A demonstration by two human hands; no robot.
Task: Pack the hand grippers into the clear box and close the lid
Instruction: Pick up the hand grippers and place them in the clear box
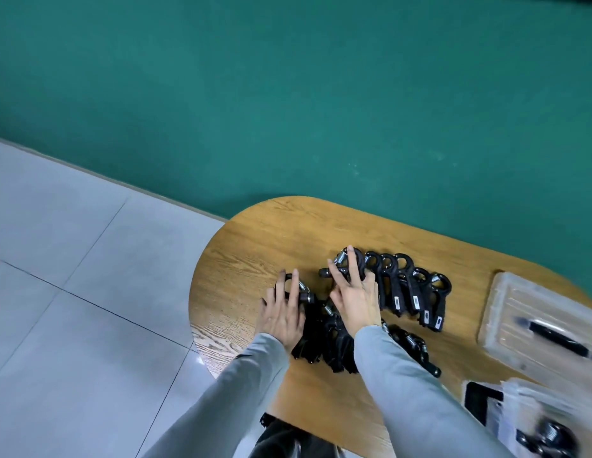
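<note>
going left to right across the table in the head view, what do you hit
left hand on a hand gripper → right hand on another gripper → row of black hand grippers lying side by side → clear lid with a black handle, blurred, at the right edge

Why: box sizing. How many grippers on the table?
At least 9: five in a row, one under left hand, one under right hand, one beside the right sleeve, a pile between wrists hiding more.
</note>
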